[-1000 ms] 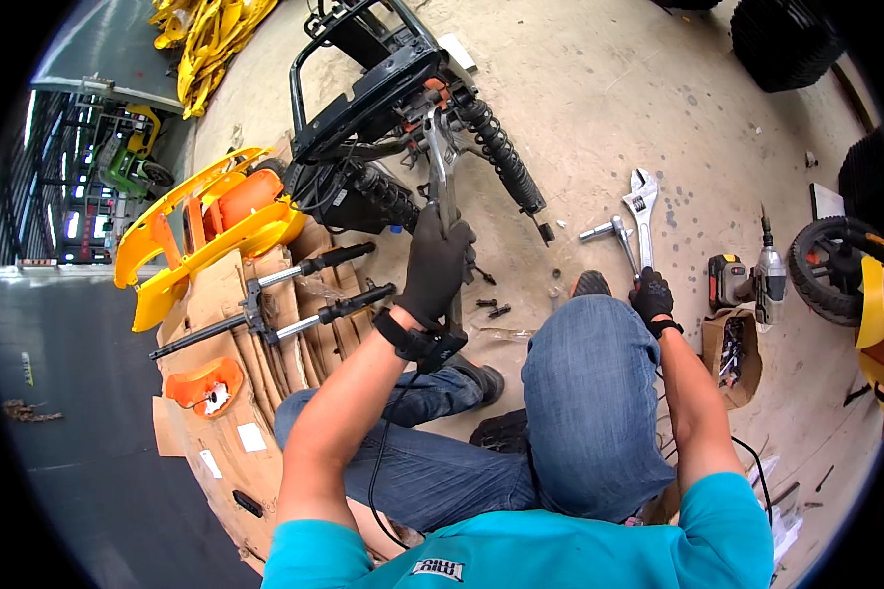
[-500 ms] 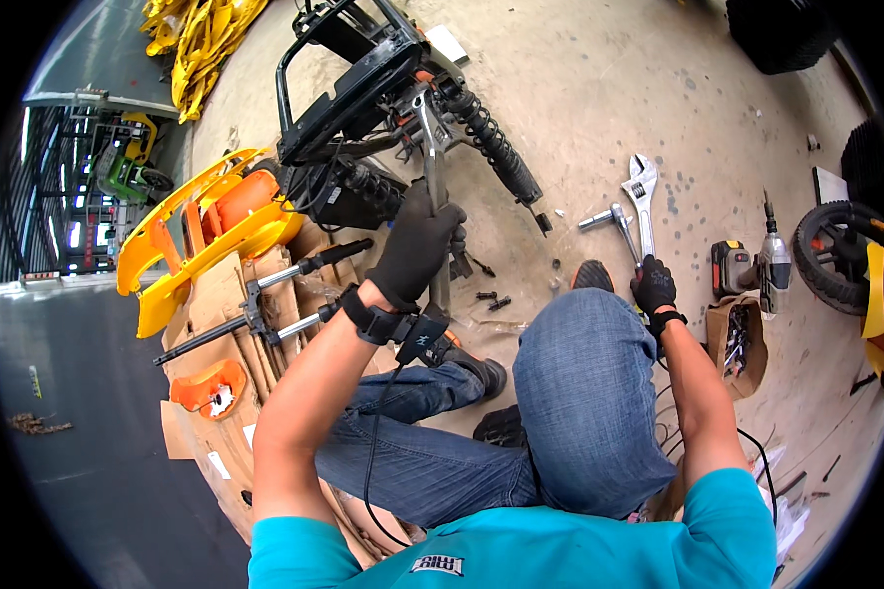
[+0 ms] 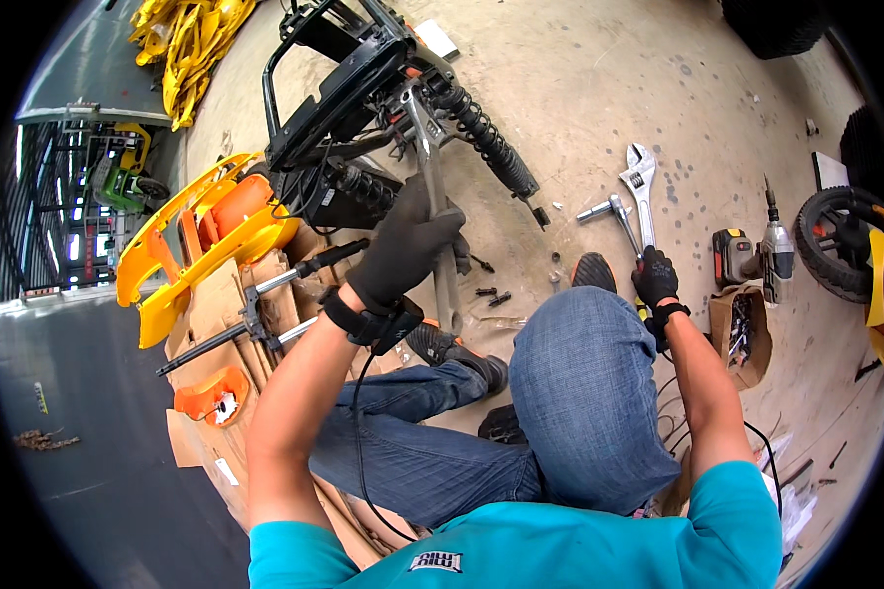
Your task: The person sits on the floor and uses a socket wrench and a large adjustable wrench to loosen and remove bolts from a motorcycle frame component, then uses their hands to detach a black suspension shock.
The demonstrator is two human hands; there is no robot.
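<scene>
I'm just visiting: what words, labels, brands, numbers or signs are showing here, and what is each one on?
Teal shirt: patch with bold lettering; I won't copy it out.
Gloved right hand: small pale markings, too small to read.
Black part under the frame: small pale label, too small to read.

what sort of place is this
Probably a vehicle assembly or repair workshop: there is a black metal vehicle frame with coil-spring shock absorbers, a long silver adjustable wrench, and a heap of glossy yellow body panels at the upper left.
</scene>
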